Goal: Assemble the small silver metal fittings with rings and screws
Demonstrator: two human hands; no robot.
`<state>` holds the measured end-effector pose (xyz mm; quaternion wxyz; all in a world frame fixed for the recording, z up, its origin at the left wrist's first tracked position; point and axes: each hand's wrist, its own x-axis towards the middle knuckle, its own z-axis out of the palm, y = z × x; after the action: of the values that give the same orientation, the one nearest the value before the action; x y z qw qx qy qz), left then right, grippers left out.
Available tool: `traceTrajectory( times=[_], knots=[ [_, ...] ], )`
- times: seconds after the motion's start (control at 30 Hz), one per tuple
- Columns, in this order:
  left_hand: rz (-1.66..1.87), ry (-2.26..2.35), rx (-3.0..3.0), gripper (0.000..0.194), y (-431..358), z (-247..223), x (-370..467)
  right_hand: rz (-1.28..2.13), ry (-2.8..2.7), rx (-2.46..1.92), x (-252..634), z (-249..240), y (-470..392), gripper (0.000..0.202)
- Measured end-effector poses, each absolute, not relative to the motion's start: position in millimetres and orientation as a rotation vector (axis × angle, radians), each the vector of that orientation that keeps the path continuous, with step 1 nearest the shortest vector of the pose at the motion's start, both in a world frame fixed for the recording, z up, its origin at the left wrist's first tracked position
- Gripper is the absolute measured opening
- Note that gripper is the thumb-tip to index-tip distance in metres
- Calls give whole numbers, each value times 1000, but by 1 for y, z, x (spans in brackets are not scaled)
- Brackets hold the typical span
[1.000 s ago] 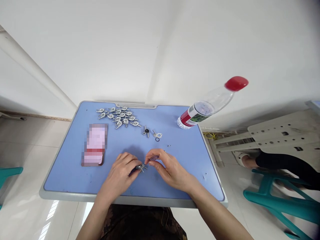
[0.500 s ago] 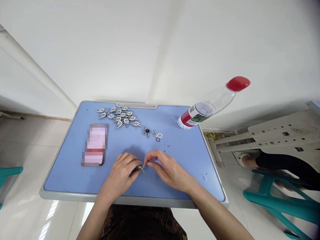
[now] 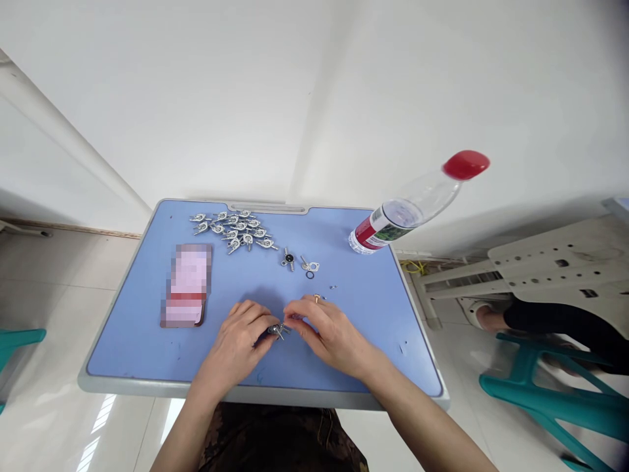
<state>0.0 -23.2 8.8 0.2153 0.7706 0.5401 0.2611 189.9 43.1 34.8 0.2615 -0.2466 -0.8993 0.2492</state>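
Observation:
Near the table's front edge my left hand [image 3: 242, 333] is closed on a small silver metal fitting [image 3: 279, 331] with thin prongs sticking out. My right hand [image 3: 330, 333] meets it from the right, thumb and forefinger pinched at the fitting's right side. Whatever lies between those fingertips is too small to make out. Beyond the hands is a similar fitting with a black round centre [image 3: 289, 259]. Beside it lie a flat silver plate with a hole [image 3: 314, 267] and a thin black ring [image 3: 310, 276].
Several silver fittings [image 3: 240, 226] are heaped at the table's back left. A phone [image 3: 187, 285] lies left of my hands. A red-capped bottle [image 3: 388, 226] stands at the back right. Tiny metal bits [image 3: 333, 287] lie past my right hand. A person's leg [image 3: 555, 324] and a green stool [image 3: 535, 383] are at right.
My right hand has turned slightly and its fingers have curled closer, so a ring on one finger now shows. My left hand and the fitting have stayed almost still.

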Motion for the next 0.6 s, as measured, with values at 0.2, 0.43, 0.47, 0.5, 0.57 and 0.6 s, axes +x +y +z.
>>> traceTrajectory(
  times=[0.2,0.43,0.47,0.5,0.57,0.6],
  knots=[
    [738,1493,2144,14,-23,5,-1,676,-2498,-582,192,42,44,25],
    [731,1497,2151,13,-22,8,0,570,-2418,-490,192,34,46,25],
    [727,1499,2147,13,-22,9,0,521,-2400,-505,191,32,46,22],
    [723,1499,2144,13,-22,9,0,491,-2392,-516,191,30,46,20],
    [723,1498,2140,13,-21,9,-1,508,-2399,-513,191,31,47,21],
    [726,1495,2139,14,-21,8,-1,551,-2405,-496,191,31,48,24]
  ],
)
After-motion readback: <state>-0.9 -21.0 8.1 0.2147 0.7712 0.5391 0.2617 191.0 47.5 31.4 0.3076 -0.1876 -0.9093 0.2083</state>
